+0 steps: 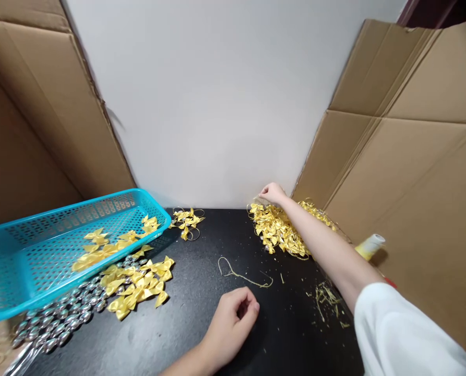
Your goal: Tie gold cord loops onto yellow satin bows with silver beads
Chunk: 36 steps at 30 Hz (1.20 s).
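My right hand (272,193) reaches to the back of the black table, fingers pinched on a thin gold cord (257,198). Under and beside it lies a heap of yellow ribbon bows (282,230) with gold cord loops and silvery beads; what hangs from the pinched cord cannot be told apart from the heap. My left hand (233,324) rests near the front, fingers curled and thumb against them, with nothing visible inside. Just beyond it, a loose piece of gold cord (240,275) lies bent on the table.
At left a turquoise basket (33,308) holds yellow bows. Silvery beads (66,316) and more bows (139,284) lie in front of it. A few looped bows (188,218) sit at the back. Cord scraps (329,300) and a yellow-white spool (369,246) are at right. Cardboard panels (408,172) flank the table.
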{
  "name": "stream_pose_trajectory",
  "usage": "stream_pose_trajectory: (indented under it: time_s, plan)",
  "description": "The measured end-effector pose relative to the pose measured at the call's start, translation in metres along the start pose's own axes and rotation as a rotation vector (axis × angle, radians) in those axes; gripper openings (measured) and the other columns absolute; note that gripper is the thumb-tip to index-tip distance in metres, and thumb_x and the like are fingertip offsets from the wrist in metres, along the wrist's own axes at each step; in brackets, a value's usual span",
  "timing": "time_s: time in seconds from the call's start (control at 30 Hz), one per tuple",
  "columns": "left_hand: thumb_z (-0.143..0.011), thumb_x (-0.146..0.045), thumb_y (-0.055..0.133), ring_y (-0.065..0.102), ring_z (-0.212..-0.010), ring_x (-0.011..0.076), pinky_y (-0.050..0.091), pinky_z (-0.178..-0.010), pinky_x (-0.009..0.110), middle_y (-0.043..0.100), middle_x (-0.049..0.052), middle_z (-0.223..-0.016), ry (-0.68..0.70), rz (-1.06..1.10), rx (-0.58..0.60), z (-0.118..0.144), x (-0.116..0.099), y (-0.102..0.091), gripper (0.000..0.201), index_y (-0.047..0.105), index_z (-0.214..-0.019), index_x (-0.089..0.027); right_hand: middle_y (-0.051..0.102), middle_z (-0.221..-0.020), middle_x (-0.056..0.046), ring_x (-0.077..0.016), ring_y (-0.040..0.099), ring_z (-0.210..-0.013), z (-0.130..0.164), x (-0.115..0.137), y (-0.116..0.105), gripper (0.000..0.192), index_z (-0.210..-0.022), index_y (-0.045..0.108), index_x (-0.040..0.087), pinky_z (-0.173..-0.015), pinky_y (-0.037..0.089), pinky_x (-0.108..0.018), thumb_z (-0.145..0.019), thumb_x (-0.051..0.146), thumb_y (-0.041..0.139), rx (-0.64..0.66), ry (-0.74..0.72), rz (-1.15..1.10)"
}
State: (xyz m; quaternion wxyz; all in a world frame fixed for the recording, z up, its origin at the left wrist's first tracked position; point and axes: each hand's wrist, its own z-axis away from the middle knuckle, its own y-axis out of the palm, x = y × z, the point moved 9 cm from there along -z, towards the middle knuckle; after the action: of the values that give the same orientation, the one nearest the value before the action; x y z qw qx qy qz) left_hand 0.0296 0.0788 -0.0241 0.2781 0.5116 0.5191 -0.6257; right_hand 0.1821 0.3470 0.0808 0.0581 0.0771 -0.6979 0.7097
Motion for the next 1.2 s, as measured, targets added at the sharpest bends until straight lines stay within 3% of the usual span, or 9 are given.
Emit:
stream_pose_trajectory:
  time_s: [0.13,0.3,0.57,0.73,0.83,0.93,1.07,1.2]
  plan:
    - [-0.088,-0.03,0.048,0.047,-0.062,0.0143,0.035,-0.059,0.024,0.05,-0.001,-0.063,-0.002,0.008,0.003,0.001,0.0,0.0,0.025,0.049,-0.066,-0.018,0.06,-0.122,-0.009,-0.0214,0.062,-0.104,0.002,0.01,0.023,0.032,-0.121,0.057,0.017,-0.087,0.054,-0.042,-0.093,0.034,0.057,0.087,0.021,0.04]
    - [-0.086,-0.027,0.049,0.045,-0.061,0.0135,0.034,-0.058,0.024,0.049,-0.002,-0.062,0.0,0.03,0.003,0.001,-0.001,0.0,0.022,0.05,-0.066,-0.018,0.059,-0.122,-0.009,-0.0216,0.062,-0.104,0.002,0.012,0.034,0.034,-0.122,0.056,0.016,-0.087,0.054,-0.043,-0.093,0.034,0.058,0.105,0.059,0.081]
    - [-0.084,-0.025,0.05,0.044,-0.062,0.0127,0.033,-0.059,0.024,0.048,-0.002,-0.062,0.005,0.053,0.002,0.0,0.001,0.003,0.02,0.05,-0.066,-0.017,0.059,-0.123,-0.009,-0.0221,0.061,-0.105,0.008,0.025,0.012,0.034,-0.122,0.056,0.016,-0.088,0.053,-0.044,-0.093,0.034,0.058,-0.061,-0.071,0.046]
    - [-0.081,-0.022,0.053,0.043,-0.059,0.0116,0.032,-0.056,0.023,0.046,-0.003,-0.059,-0.003,0.102,-0.014,0.0,-0.003,0.002,0.018,0.051,-0.064,-0.017,0.06,-0.12,-0.008,-0.0232,0.057,-0.111,0.03,0.076,0.002,0.027,-0.115,0.06,0.017,-0.096,0.046,-0.047,-0.092,0.031,0.058,-0.191,-0.297,-0.014]
    - [-0.079,-0.02,0.053,0.043,-0.057,0.0112,0.032,-0.055,0.023,0.047,-0.003,-0.059,-0.004,0.128,-0.023,0.0,-0.003,0.002,0.016,0.052,-0.063,-0.017,0.063,-0.113,-0.006,-0.0224,0.057,-0.11,0.052,0.126,0.02,0.019,-0.106,0.065,0.021,-0.097,0.043,-0.044,-0.088,0.028,0.061,-0.172,-0.467,-0.049]
    - [-0.077,-0.019,0.054,0.042,-0.056,0.011,0.031,-0.054,0.023,0.047,-0.003,-0.057,-0.004,0.152,-0.037,-0.001,-0.002,0.001,0.015,0.052,-0.063,-0.016,0.065,-0.111,-0.005,-0.0239,0.057,-0.11,0.073,0.173,0.051,0.021,-0.102,0.067,0.022,-0.097,0.043,-0.045,-0.083,0.032,0.068,-0.116,-0.586,-0.06]
    - [-0.075,-0.017,0.055,0.04,-0.054,0.0106,0.03,-0.052,0.023,0.046,-0.004,-0.056,-0.001,0.185,-0.052,-0.002,-0.001,0.0,0.013,0.052,-0.062,-0.016,0.059,-0.124,-0.009,-0.0237,0.057,-0.112,0.079,0.205,0.084,0.03,-0.117,0.06,0.017,-0.096,0.047,-0.048,-0.092,0.034,0.059,-0.101,-0.573,-0.106]
    - [-0.074,-0.017,0.056,0.038,-0.052,0.0098,0.029,-0.051,0.023,0.046,-0.004,-0.055,-0.001,0.241,-0.064,-0.001,-0.001,-0.001,0.012,0.053,-0.062,-0.016,0.059,-0.123,-0.009,-0.0216,0.061,-0.106,0.068,0.207,0.089,0.03,-0.119,0.058,0.017,-0.09,0.052,-0.044,-0.094,0.033,0.056,-0.088,-0.506,-0.272]
